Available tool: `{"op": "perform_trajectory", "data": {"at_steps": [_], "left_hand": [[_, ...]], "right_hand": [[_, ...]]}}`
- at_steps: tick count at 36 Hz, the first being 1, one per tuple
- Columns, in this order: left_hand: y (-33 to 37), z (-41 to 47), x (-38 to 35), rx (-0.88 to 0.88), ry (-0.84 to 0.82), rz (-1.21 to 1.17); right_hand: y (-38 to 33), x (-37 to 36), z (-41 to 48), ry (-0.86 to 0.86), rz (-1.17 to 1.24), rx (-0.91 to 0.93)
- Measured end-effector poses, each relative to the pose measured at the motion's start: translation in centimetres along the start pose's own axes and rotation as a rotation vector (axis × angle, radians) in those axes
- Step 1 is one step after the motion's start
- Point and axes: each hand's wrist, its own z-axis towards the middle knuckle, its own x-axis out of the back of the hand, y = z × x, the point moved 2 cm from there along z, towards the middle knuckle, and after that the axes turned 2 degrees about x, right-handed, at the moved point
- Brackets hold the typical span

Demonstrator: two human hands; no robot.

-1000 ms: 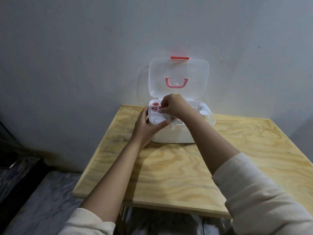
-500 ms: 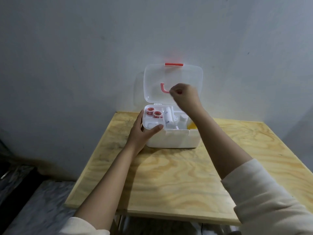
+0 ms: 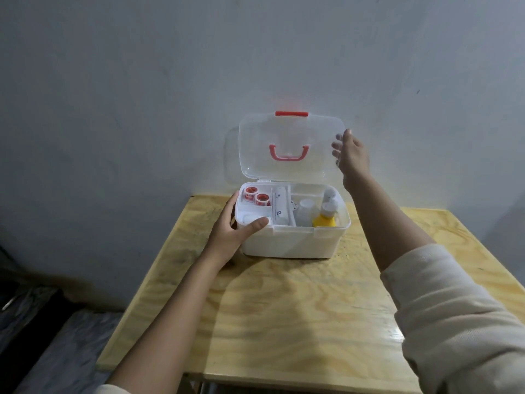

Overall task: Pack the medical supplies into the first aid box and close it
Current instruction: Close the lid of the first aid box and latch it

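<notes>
A white first aid box [image 3: 289, 243] stands on the wooden table, its clear lid [image 3: 255, 143] upright with a red handle [image 3: 288, 153] and a red latch [image 3: 291, 113]. Inside lie two red tape rolls [image 3: 257, 197], white tubes [image 3: 279, 204], a clear cup [image 3: 306, 207] and a yellow bottle [image 3: 325, 220]. My left hand [image 3: 235, 231] grips the box's left front corner, thumb over the rim. My right hand [image 3: 352, 156] holds the lid's right edge, with the fingers behind the clear plastic.
The plywood table [image 3: 284, 322] stands against a grey wall [image 3: 142, 81]. The box sits at its far edge. Dark floor and a grey patterned surface [image 3: 56, 351] lie to the left, below the table edge.
My right hand left the tray and the tape rolls, passed across the lid handle and now holds the lid's right edge. My left hand has stayed on the box's corner. The view shifted slightly.
</notes>
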Motion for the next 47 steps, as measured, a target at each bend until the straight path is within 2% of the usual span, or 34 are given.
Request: {"op": "perform_trajectory", "data": {"at_steps": [11, 17, 24, 33, 47], "left_hand": [[0.5, -0.2, -0.4, -0.006, -0.077, -0.015], [0.4, -0.4, -0.4, 0.025, -0.066, -0.017], [0.4, -0.9, -0.8, 0.012, -0.022, -0.050], [0.7, -0.8, -2.0, 0.016, -0.106, 0.018], [0.7, -1.2, -3.0, -0.022, 0.002, -0.014]], "right_hand": [[0.8, 2.8, -4.2, -0.149, -0.019, 0.137], [2.3, 4.1, -7.6, -0.158, -0.088, 0.192], [4.8, 4.6, -10.8, -0.133, -0.117, 0.228], [5.9, 5.5, -12.0, -0.023, -0.062, 0.199], [4.2, 4.9, -12.0, -0.015, -0.376, 0.268]]}}
